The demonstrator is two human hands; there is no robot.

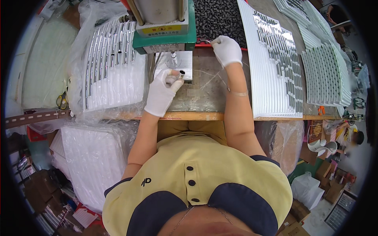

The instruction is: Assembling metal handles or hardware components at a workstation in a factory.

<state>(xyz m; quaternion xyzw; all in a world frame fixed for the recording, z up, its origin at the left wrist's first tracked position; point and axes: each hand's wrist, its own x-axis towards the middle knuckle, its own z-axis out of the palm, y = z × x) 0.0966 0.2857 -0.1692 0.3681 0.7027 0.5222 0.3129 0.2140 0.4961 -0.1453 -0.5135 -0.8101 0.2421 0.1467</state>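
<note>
My left hand [161, 93], in a white glove, pinches a small tube piece [182, 74] between thumb and fingers. Its dark round opening faces up, and most of its length is hidden by the fingers. This hand is in front of the press [163, 35], just below the shiny metal rod [173, 59] under its green head. My right hand [227, 51], gloved too, is at the front rim of a red bin of small black plastic parts [220, 19]. Its fingers are closed at the tips, and what they hold, if anything, is too small to make out.
To the left lies a white ribbed tray of chrome tubes [110, 59] in plastic wrap. On the right stand a white tray of shiny tubes [275, 67] and another ribbed tray [327, 74]. Scissors [62, 100] lie far left. The bench's wooden edge [197, 116] runs before me.
</note>
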